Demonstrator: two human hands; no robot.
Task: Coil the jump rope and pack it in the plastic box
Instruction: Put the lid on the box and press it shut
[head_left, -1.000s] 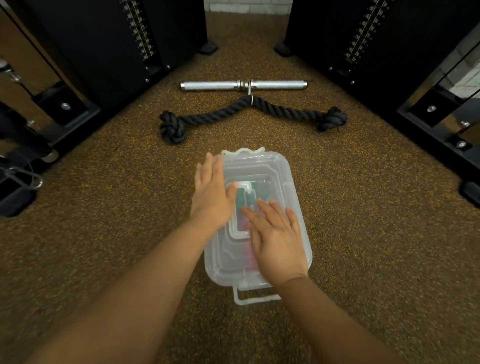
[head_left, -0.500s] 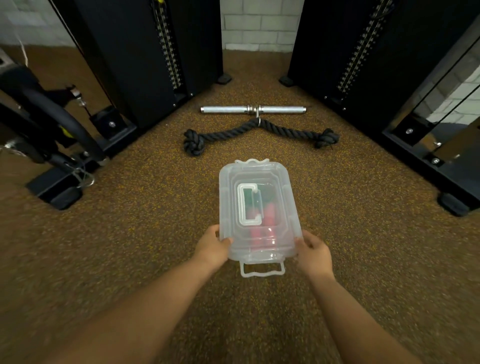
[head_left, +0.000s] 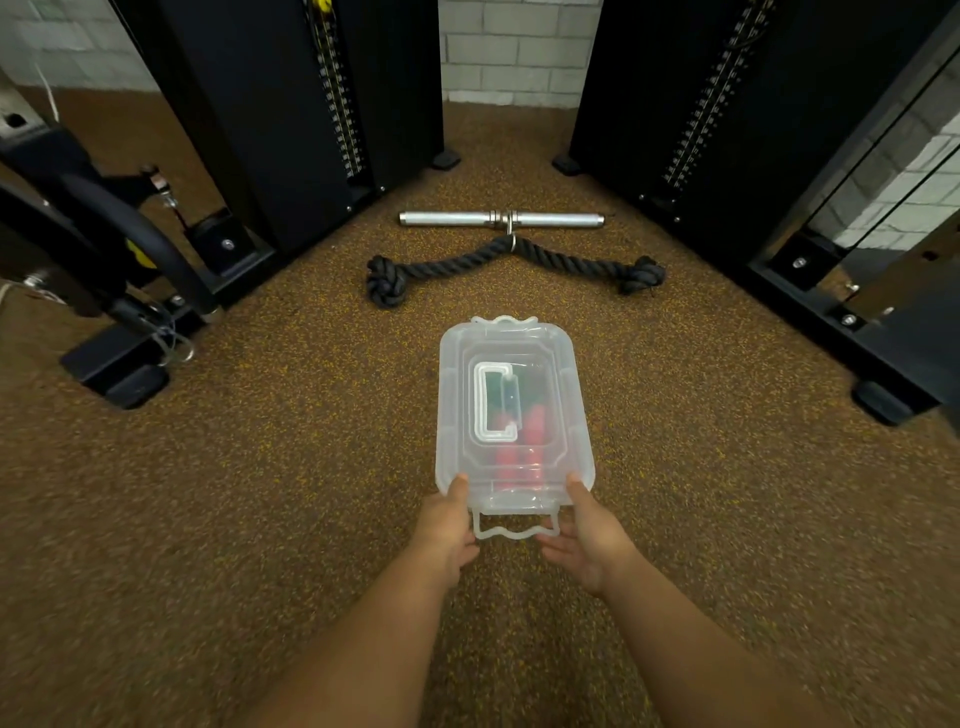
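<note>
Clasped the plastic box (head_left: 450, 415) at its near corners in left grip (head_left: 444, 525) and right grip (head_left: 586, 535), thumbs on top. Lay on the floor (head_left: 260, 467), jump rope (head_left: 535, 434) inside. Probably wanted even pressure while snapping the near latch (head_left: 515, 531) up.

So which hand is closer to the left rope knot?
Left. The left hand holds the near-left corner of the plastic box, below the knot; the right hand holds the near-right corner, farther across.
</note>
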